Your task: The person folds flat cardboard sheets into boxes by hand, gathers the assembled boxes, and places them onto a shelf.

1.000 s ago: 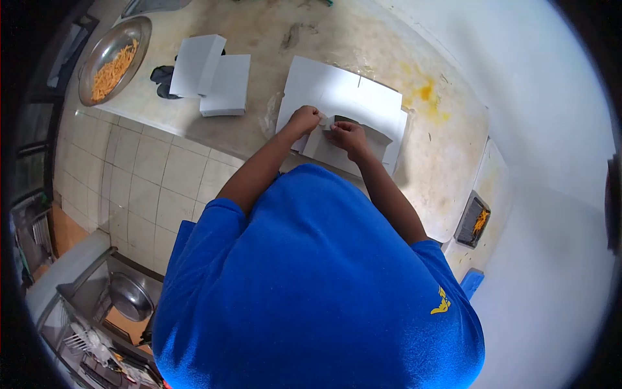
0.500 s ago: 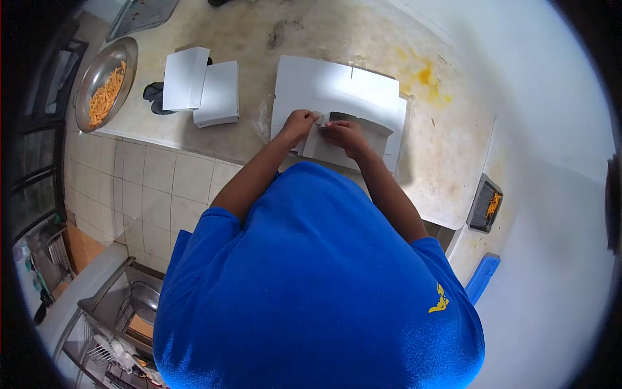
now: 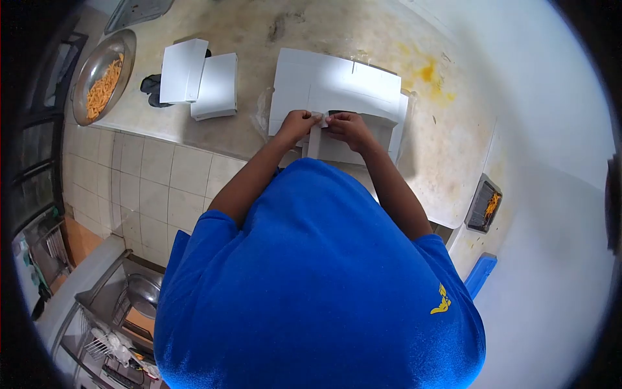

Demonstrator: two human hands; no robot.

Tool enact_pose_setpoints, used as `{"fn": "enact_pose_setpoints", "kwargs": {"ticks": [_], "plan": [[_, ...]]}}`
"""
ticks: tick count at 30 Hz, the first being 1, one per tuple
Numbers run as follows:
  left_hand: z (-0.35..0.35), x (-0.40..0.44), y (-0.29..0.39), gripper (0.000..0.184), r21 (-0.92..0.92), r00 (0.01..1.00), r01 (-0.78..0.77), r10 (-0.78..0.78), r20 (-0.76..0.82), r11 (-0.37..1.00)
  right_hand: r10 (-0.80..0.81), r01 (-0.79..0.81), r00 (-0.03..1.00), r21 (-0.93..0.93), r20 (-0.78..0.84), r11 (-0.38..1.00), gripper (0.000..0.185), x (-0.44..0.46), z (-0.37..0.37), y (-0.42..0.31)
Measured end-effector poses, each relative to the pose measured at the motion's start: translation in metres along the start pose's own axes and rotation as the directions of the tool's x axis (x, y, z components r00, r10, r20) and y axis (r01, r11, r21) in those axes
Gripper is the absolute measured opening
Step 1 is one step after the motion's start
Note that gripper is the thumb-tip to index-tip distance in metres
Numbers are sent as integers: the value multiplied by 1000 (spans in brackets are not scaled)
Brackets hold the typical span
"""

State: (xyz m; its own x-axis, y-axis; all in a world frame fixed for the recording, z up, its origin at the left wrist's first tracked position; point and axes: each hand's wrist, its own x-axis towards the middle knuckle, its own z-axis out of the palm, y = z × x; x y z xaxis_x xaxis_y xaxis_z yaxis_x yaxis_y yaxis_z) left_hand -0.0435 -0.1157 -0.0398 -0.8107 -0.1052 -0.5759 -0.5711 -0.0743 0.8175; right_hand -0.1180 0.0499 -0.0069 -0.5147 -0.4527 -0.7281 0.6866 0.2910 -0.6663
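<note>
A partly folded white cardboard box (image 3: 383, 131) lies in front of me, with its near walls bent up. My left hand (image 3: 298, 126) pinches a flap at the box's left corner between thumb and fingers. Close beside it, my right hand (image 3: 350, 129) is closed on the same corner, its fingers bent over the wall; the fingertips are partly hidden. Beneath and beyond the box, flat white cardboard (image 3: 304, 74) rests on the table with clear plastic around its edges.
Two folded white boxes (image 3: 217, 87) overlap on the left, beside a black item (image 3: 151, 89). A metal bowl (image 3: 123, 48) of orange strips stands at the far left. To the right is a dark tray (image 3: 481, 206) with orange bits. Yellow stains mark the table (image 3: 363, 32).
My hands have drawn closer together at the box corner, and the right fingers have shifted slightly upward onto the flap. The camera view has moved a little.
</note>
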Motion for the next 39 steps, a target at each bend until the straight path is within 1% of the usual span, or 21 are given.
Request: {"fn": "enact_pose_setpoints", "kwargs": {"ticks": [3,6,9,12,15,18,21,24,27,30,33,34,35,36,37,38,39], "plan": [[-1,-3,-2,21,-302,991,104,-73,113,948,-3,3,1000,-82,-3,997,22,-4,2,3],[-2,-11,-4,19,-183,989,111,-90,120,977,-52,52,999,-147,5,988,22,-13,8,3],[-3,-17,-6,18,-171,986,125,-103,128,977,31,-31,999,-43,15,999,22,-18,9,9],[0,-28,2,16,-172,983,167,-152,100,971,78,-79,996,28,36,996,24,-17,6,15],[0,-19,-13,18,-359,970,230,-182,164,905,109,-111,993,26,54,994,28,-21,5,15],[-3,-24,-12,20,-398,964,253,-198,175,882,100,-94,993,-100,56,991,32,-19,5,13],[-1,-19,-22,20,-567,968,251,-184,173,785,76,-70,996,-98,54,993,33,-17,4,16],[-2,-19,-26,19,-581,962,261,-155,226,771,43,-41,999,-120,16,992,32,-13,4,20],[-2,-19,-26,21,-537,958,269,-167,233,799,-37,42,998,-143,42,989,30,-9,4,23],[0,-17,-30,22,-427,971,227,-171,164,876,-40,40,999,-174,4,984,29,-15,11,16],[5,-25,-25,24,-531,973,218,-140,184,819,-62,60,998,-215,0,975,28,-16,11,14],[3,-26,-20,24,-323,985,153,-117,129,934,-62,62,998,-187,4,980,28,-17,10,15],[0,-28,-11,24,-92,993,87,-80,82,992,-63,64,998,-159,8,985,29,-18,10,15],[-1,-30,-6,24,148,998,24,-31,46,989,-65,66,998,-131,13,989,29,-19,11,16],[2,-31,-7,25,324,994,-91,105,-24,942,-57,57,998,-98,4,994,29,-21,13,16],[9,-33,-5,26,497,966,-185,251,-68,848,-51,51,999,-66,-2,997,29,-22,17,16],[13,-35,-4,28,656,914,-251,397,-82,712,-46,45,999,-32,-7,998,30,-22,20,16]]}}
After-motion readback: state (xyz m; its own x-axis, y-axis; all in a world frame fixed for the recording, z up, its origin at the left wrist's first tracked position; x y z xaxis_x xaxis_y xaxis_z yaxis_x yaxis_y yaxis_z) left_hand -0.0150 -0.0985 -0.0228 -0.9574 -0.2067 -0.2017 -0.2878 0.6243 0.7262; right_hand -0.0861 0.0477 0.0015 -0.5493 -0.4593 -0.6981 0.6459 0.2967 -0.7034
